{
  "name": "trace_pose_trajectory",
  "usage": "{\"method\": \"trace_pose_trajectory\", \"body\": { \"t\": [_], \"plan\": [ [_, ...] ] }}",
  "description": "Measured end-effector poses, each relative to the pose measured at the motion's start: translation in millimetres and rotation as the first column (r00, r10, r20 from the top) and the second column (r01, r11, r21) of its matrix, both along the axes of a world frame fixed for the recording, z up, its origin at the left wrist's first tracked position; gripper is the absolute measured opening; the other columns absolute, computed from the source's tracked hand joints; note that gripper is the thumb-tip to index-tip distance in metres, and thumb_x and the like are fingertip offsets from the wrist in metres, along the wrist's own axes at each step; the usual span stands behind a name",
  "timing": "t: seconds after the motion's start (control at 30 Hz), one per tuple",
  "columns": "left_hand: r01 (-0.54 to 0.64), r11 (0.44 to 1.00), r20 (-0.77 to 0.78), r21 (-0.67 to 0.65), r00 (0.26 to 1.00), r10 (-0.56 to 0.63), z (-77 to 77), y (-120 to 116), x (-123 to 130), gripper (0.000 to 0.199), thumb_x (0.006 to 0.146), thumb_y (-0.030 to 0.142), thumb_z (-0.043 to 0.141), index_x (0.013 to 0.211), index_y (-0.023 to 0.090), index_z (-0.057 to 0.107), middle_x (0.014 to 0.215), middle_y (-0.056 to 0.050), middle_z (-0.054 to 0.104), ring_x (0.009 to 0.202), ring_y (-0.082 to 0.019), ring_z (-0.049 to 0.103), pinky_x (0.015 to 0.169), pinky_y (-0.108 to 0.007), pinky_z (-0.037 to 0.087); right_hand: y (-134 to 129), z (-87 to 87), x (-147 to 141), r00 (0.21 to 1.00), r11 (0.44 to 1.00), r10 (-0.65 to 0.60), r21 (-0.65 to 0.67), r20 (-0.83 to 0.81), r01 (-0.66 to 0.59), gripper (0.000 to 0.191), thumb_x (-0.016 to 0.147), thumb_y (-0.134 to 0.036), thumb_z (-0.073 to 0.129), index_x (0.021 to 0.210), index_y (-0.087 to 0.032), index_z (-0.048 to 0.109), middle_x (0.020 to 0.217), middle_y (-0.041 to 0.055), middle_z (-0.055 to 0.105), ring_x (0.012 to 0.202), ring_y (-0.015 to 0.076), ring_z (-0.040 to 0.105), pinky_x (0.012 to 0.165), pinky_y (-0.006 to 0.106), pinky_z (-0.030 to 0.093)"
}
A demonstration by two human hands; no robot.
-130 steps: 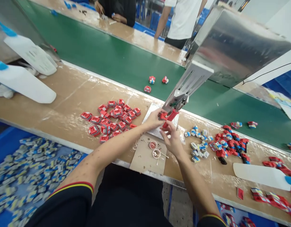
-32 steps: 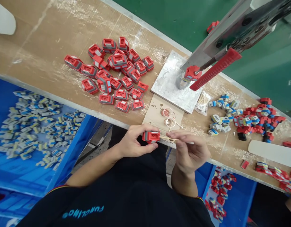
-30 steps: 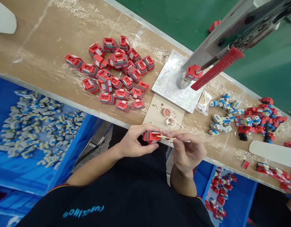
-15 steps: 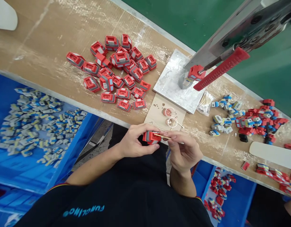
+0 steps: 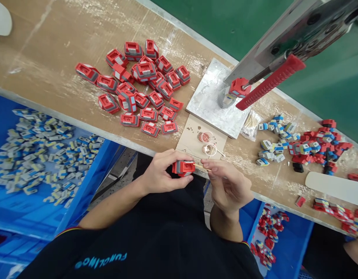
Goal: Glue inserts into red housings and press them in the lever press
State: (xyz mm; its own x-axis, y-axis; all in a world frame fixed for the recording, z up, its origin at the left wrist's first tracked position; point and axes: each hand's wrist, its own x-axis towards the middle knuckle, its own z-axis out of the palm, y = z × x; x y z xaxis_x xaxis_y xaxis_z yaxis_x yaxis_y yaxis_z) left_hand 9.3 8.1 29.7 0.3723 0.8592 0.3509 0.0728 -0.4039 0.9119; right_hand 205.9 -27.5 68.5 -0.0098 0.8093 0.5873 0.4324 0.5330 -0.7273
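Observation:
Between the thumb and fingers of my left hand (image 5: pixel 159 173) is a red and grey toy vehicle part (image 5: pixel 184 168), its recessed face turned up. My right hand (image 5: pixel 232 186) pinches a thin wooden stick (image 5: pixel 198 166), whose tip meets the right end of the part's recess. Just beyond my hands, two small round cups (image 5: pixel 206 136) sit on a stained piece of cardboard (image 5: pixel 191 133). Many similar red vehicle parts (image 5: pixel 149 114) lie in a loose group on the table to the left.
A metal press with a red handle (image 5: pixel 270 83) stands on a grey plate (image 5: pixel 206 87), with a red part beneath it. A bag of cotton swabs (image 5: pixel 251 124) lies beside it. Blue bins (image 5: pixel 88 170) hold small parts. Another person's arm (image 5: pixel 355 248) shows at lower right.
The stick's tip has shifted from the middle of the recess towards the part's right end. My left hand keeps its grip, and the whole view has shifted slightly.

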Motion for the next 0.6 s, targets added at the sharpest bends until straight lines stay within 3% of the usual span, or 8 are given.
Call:
{"method": "trace_pose_trajectory", "body": {
  "t": [0.2, 0.4, 0.6],
  "plan": [
    [-0.006, 0.988, -0.080, 0.151, 0.997, 0.018, 5.6, 5.9, -1.9, 0.028, 0.088, 0.022, 0.081, 0.114, 0.020, 0.071, 0.086, -0.002, 0.082, 0.067, -0.014, 0.070, 0.065, -0.026, 0.055, 3.7, 8.2, 3.7, 0.995, 0.998, 0.067, -0.015, 0.071, -0.066, 0.022, 0.100, -0.006, 0.068, 0.113, -0.024, 0.072, 0.086, 0.0017, 0.083, 0.088, 0.0234, 0.086, 0.074, 0.039, 0.074],
    [0.014, 0.984, -0.092, 0.177, 0.996, 0.002, 6.2, 7.4, -0.3, 0.027, 0.088, 0.020, 0.079, 0.113, 0.021, 0.070, 0.085, -0.001, 0.082, 0.068, -0.015, 0.073, 0.065, -0.027, 0.053, 3.2, 12.3, 9.2, 0.985, 0.992, 0.110, -0.074, 0.130, -0.101, 0.022, 0.099, -0.008, 0.068, 0.109, -0.026, 0.073, 0.086, 0.0014, 0.083, 0.088, 0.0258, 0.084, 0.071, 0.043, 0.071],
    [-0.009, 0.989, -0.123, 0.145, 0.992, 0.027, -1.3, 7.4, -5.2, 0.024, 0.088, 0.020, 0.078, 0.111, 0.021, 0.073, 0.086, -0.002, 0.082, 0.066, -0.015, 0.070, 0.066, -0.027, 0.055, 9.1, 5.9, 39.1, 0.986, 0.987, -0.160, -0.010, 0.047, 0.160, 0.016, 0.096, -0.013, 0.075, 0.102, -0.028, 0.076, 0.083, 0.0006, 0.080, 0.086, 0.0248, 0.077, 0.079, 0.045, 0.065]
  ]
}}
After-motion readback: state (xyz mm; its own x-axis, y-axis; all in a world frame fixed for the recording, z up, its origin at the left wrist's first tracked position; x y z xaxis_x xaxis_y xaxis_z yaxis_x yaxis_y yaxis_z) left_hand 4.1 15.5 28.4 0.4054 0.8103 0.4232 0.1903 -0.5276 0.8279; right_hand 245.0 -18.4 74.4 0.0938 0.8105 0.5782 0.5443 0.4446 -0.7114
